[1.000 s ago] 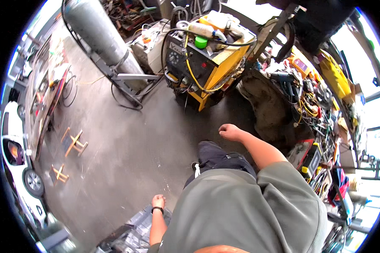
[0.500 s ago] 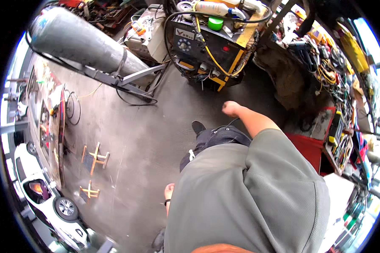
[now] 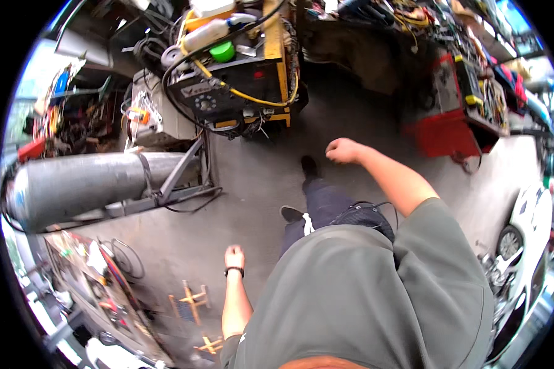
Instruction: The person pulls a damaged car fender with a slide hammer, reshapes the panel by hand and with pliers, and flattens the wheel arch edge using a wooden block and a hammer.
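My right hand (image 3: 343,150) swings out in front of my body with its fingers curled in. I see nothing in it. It hangs over bare concrete floor, touching nothing, and a red metal cabinet (image 3: 449,132) stands farther off to its right. My left hand (image 3: 234,256) hangs low at my left side, a dark band (image 3: 234,269) around its wrist. It looks small and blurred, so its finger shape is unclear; nothing shows in it. A black cable (image 3: 388,204) loops by my right hip. My shoes (image 3: 291,213) show below, one ahead of the other.
A black and yellow machine (image 3: 234,86) with hoses and a green-capped container (image 3: 222,51) stands ahead. Left of it, a grey gas cylinder (image 3: 92,184) lies on a metal frame. Small wooden stools (image 3: 189,301) stand at lower left, a white car (image 3: 526,234) at right.
My view has turned to the right and I have stepped forward. The cylinder and stools sit differently in view. My left hand and forearm have come into fuller view; my right hand stays out ahead.
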The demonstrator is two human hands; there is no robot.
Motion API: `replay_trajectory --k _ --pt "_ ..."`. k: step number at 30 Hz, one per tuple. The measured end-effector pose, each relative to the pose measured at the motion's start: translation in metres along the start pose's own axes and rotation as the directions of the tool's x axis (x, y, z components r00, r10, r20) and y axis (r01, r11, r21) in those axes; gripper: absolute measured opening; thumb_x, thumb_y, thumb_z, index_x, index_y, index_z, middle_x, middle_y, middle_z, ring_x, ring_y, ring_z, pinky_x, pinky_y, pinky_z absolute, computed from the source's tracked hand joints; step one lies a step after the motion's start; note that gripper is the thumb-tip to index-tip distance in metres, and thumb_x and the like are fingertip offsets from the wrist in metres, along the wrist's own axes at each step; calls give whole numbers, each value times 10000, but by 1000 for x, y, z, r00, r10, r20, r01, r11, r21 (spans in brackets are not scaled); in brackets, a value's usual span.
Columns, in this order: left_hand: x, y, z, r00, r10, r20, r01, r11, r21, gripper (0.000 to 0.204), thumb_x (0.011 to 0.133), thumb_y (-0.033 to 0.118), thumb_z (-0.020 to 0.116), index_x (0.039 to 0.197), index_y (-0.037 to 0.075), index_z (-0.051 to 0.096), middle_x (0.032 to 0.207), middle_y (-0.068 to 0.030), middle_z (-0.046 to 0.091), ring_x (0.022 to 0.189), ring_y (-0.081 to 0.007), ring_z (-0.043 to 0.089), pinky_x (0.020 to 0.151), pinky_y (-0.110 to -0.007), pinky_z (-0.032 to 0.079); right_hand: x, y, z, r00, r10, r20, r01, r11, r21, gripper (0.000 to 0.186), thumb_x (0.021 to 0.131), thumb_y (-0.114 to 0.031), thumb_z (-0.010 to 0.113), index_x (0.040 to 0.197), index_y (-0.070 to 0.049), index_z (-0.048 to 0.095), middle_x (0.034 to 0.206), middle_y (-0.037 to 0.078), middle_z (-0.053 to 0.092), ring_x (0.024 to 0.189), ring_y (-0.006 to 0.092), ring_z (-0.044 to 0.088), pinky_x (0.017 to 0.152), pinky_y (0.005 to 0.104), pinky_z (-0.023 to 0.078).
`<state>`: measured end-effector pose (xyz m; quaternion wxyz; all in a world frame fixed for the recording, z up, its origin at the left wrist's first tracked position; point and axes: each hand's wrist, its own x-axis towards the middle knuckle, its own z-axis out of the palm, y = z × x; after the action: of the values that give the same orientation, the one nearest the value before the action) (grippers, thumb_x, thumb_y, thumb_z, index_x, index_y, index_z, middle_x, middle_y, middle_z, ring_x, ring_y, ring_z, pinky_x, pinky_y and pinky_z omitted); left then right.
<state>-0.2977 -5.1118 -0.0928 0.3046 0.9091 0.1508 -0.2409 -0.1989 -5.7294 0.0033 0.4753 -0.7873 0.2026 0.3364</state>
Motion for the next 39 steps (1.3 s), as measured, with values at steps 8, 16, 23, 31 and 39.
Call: replay_trajectory --k 8,16,23,31,39 --pt "97 555 -41 233 969 78 -931 200 304 152 818 9 571 966 13 605 955 -157 616 932 -349 579 862 -431 461 115 109 -72 823 138 -551 -26 978 207 341 800 -159 548 1077 8 657 1123 232 656 1087 353 619 922 411 492" --pt "192 753 80 -116 842 527 -908 -305 287 222 744 75 661 964 62 632 1039 -111 634 1097 -354 555 973 -437 427 298 41 -98 931 -141 -337 49 962 -269 407 807 -168 613 1179 -4 600 1254 178 570 1177 347 535 978 444 463" --pt "214 748 83 8 793 609 -892 -270 363 182 801 201 589 905 76 669 988 -82 655 1154 -350 529 1093 -503 313 425 -2 -80 992 -125 5 89 678 -730 506 942 -225 546 1410 -43 482 1496 100 427 1315 296 447 934 412 444" --pt "221 752 91 28 818 574 -919 -206 337 212 651 168 619 850 110 660 935 -45 649 1114 -293 550 1093 -508 312 492 17 -82 1000 -30 5 17 383 -924 444 950 -201 494 1385 -127 539 1436 90 487 1293 289 435 853 421 431" --pt "221 762 111 -24 832 554 -939 -208 273 223 633 172 604 840 109 660 925 -36 644 1113 -280 555 1106 -498 309 512 81 -82 991 -25 -133 -135 -217 -967 444 876 -164 530 1316 -116 562 1367 93 491 1211 282 416 682 393 386"
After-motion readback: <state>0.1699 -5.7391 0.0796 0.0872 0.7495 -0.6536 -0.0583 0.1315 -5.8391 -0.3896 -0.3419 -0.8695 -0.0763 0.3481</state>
